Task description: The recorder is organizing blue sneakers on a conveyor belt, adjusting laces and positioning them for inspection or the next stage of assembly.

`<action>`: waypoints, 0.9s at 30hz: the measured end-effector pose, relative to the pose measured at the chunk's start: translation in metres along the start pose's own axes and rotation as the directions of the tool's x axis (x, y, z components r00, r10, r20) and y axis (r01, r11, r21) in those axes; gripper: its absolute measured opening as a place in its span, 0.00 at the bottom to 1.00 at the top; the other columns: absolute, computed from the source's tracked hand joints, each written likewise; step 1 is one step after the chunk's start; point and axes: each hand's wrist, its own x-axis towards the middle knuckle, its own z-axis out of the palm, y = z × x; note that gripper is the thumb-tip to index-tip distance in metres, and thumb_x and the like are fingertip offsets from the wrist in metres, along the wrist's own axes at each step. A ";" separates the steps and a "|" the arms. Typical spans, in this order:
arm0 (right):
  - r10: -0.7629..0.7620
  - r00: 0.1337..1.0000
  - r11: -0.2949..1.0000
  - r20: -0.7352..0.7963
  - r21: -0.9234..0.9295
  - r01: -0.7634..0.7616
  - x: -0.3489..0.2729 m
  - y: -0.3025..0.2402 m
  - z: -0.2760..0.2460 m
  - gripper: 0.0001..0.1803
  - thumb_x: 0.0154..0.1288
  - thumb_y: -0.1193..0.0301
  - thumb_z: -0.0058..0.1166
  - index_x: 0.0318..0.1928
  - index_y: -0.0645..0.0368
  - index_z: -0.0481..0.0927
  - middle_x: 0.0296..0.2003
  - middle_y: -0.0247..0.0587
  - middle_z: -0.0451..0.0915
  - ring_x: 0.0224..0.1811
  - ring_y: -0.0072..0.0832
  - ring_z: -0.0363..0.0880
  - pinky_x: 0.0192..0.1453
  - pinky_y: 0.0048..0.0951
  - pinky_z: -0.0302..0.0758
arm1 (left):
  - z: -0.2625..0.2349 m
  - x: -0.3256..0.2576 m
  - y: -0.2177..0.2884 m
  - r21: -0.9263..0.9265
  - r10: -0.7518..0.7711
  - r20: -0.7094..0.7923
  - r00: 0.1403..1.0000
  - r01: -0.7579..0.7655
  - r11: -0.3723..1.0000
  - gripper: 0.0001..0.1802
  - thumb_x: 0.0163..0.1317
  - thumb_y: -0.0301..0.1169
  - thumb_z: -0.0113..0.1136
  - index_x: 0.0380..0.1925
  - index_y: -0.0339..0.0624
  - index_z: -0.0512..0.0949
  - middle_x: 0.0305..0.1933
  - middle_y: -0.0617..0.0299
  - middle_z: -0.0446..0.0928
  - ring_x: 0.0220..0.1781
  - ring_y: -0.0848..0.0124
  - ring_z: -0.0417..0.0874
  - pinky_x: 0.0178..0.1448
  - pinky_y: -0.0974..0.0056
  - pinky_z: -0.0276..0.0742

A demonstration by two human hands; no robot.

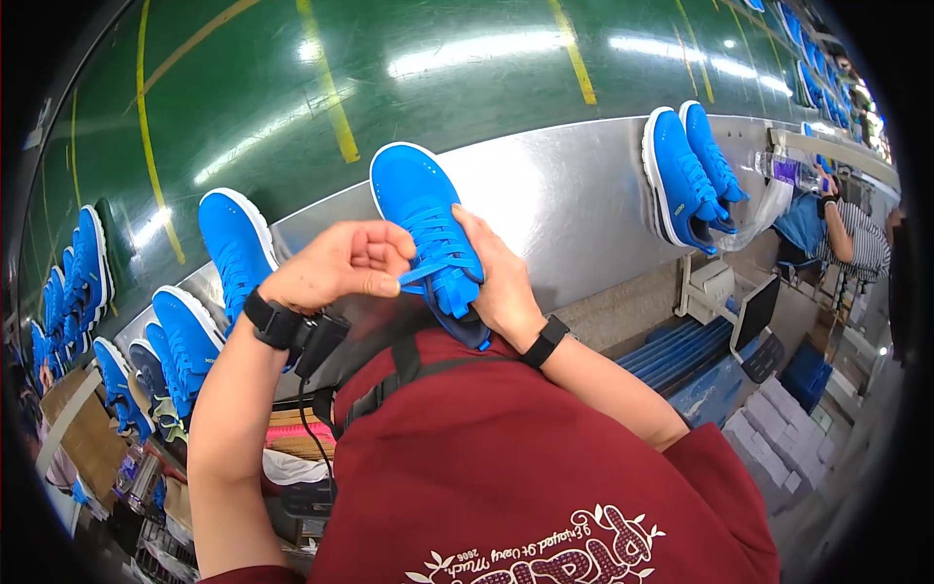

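Note:
A blue sneaker (413,190) with a white sole rim is held in front of me, its toe pointing away over the metal ledge. Around its right side wraps my right hand (498,277), steadying the shoe near the laces. My left hand (355,261) pinches a blue shoelace (420,276) between thumb and fingers, pulling it out to the left of the tongue. The laces (438,234) run criss-cross up the shoe. Just left of my left wrist stands another blue sneaker (229,229).
A green conveyor belt (467,92) with yellow lines runs beyond the metal ledge (574,180). A pair of blue sneakers (671,165) rests on the ledge at right; several more (185,331) stand at left. White boxes (778,428) are stacked at lower right. Another person (856,234) works at far right.

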 end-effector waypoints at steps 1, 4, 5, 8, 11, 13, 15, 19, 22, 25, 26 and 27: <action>-0.007 1.000 1.000 0.006 0.011 0.007 0.001 -0.001 0.000 0.40 0.53 0.79 0.58 0.68 0.47 0.60 0.63 0.55 0.65 0.60 0.54 0.70 0.62 0.41 0.72 | -0.008 0.000 0.000 0.123 0.020 -0.112 0.993 -0.006 0.992 0.15 0.55 0.20 0.64 0.42 0.40 0.75 0.33 0.70 0.76 0.35 0.82 0.76 0.46 0.74 0.73; -0.019 1.000 1.000 0.001 0.004 0.019 0.001 0.002 0.001 0.40 0.54 0.79 0.57 0.68 0.48 0.60 0.63 0.54 0.65 0.60 0.54 0.71 0.61 0.41 0.72 | -0.021 -0.010 0.004 0.506 0.145 -0.336 0.931 0.049 0.861 0.15 0.54 0.22 0.64 0.42 0.39 0.76 0.34 0.69 0.76 0.35 0.80 0.76 0.46 0.73 0.73; -0.022 1.000 1.000 -0.007 -0.013 0.022 0.001 0.003 0.001 0.40 0.53 0.78 0.57 0.68 0.48 0.60 0.63 0.54 0.65 0.60 0.54 0.71 0.61 0.41 0.72 | -0.016 -0.014 0.002 0.569 0.235 -0.403 0.884 0.041 0.821 0.18 0.54 0.21 0.64 0.46 0.39 0.75 0.36 0.68 0.75 0.39 0.80 0.76 0.47 0.73 0.72; -0.019 1.000 1.000 -0.005 0.014 0.019 0.000 0.002 0.001 0.41 0.53 0.78 0.58 0.69 0.48 0.60 0.63 0.55 0.66 0.59 0.54 0.71 0.60 0.42 0.73 | 0.017 -0.026 -0.021 0.683 0.421 -0.426 0.801 -0.020 0.730 0.28 0.54 0.28 0.67 0.56 0.39 0.71 0.51 0.59 0.75 0.55 0.69 0.75 0.59 0.64 0.69; -0.032 0.999 0.999 -0.022 0.028 0.032 -0.001 -0.002 0.001 0.42 0.52 0.79 0.57 0.69 0.48 0.59 0.62 0.56 0.66 0.59 0.55 0.71 0.60 0.42 0.73 | 0.049 -0.020 -0.046 0.816 0.547 -0.367 0.753 -0.021 0.577 0.43 0.49 0.39 0.73 0.64 0.42 0.63 0.64 0.52 0.66 0.67 0.59 0.65 0.66 0.56 0.65; -0.056 0.997 0.998 -0.044 0.022 0.057 -0.002 0.003 0.004 0.42 0.52 0.79 0.57 0.69 0.47 0.59 0.62 0.57 0.66 0.59 0.56 0.71 0.60 0.42 0.73 | 0.064 -0.006 -0.067 0.887 0.648 -0.313 0.694 -0.030 0.461 0.54 0.43 0.43 0.75 0.67 0.38 0.56 0.68 0.45 0.58 0.70 0.48 0.58 0.71 0.51 0.58; -0.082 0.994 0.996 -0.065 0.015 0.084 -0.002 0.007 0.007 0.43 0.51 0.80 0.57 0.69 0.47 0.58 0.62 0.57 0.66 0.59 0.56 0.70 0.60 0.42 0.72 | 0.075 0.005 -0.075 0.884 0.665 -0.347 0.661 -0.006 0.468 0.57 0.44 0.38 0.74 0.70 0.36 0.49 0.71 0.42 0.53 0.73 0.47 0.54 0.74 0.51 0.52; -0.086 0.996 0.995 0.022 0.048 0.085 -0.004 0.001 0.000 0.44 0.49 0.83 0.55 0.70 0.56 0.56 0.61 0.60 0.66 0.61 0.54 0.69 0.64 0.40 0.69 | 0.072 0.027 -0.083 0.915 0.735 -0.343 0.585 0.031 0.402 0.58 0.43 0.30 0.73 0.70 0.35 0.45 0.70 0.40 0.51 0.73 0.45 0.54 0.73 0.51 0.55; -0.047 0.978 0.984 0.202 0.178 0.010 -0.005 0.001 -0.025 0.38 0.53 0.84 0.49 0.68 0.67 0.58 0.60 0.60 0.69 0.64 0.49 0.68 0.67 0.36 0.65 | 0.074 0.031 -0.083 0.885 0.718 -0.401 0.569 0.040 0.463 0.59 0.42 0.29 0.73 0.70 0.35 0.44 0.69 0.39 0.51 0.72 0.45 0.55 0.72 0.51 0.58; 0.017 0.998 0.938 0.068 0.344 -0.040 -0.001 0.003 -0.035 0.25 0.64 0.80 0.42 0.63 0.61 0.69 0.49 0.55 0.79 0.56 0.46 0.76 0.61 0.36 0.72 | 0.076 0.041 -0.092 0.882 0.763 -0.449 0.466 0.096 0.461 0.58 0.43 0.26 0.72 0.70 0.35 0.43 0.69 0.39 0.51 0.71 0.44 0.56 0.72 0.51 0.59; 0.012 0.998 0.938 0.068 0.344 -0.035 -0.001 0.000 -0.029 0.25 0.64 0.80 0.42 0.63 0.61 0.69 0.49 0.55 0.79 0.56 0.46 0.76 0.61 0.36 0.72 | 0.076 0.043 -0.096 0.883 0.765 -0.448 0.462 0.097 0.459 0.58 0.43 0.26 0.72 0.70 0.35 0.43 0.69 0.39 0.51 0.71 0.44 0.56 0.72 0.51 0.59; -0.034 0.999 0.968 -0.016 0.247 0.037 -0.002 -0.006 -0.021 0.24 0.65 0.78 0.43 0.62 0.59 0.70 0.48 0.55 0.80 0.53 0.47 0.78 0.58 0.37 0.73 | 0.076 0.045 -0.097 0.870 0.760 -0.461 0.459 0.065 0.488 0.58 0.43 0.25 0.71 0.70 0.34 0.43 0.69 0.39 0.51 0.71 0.44 0.57 0.72 0.51 0.59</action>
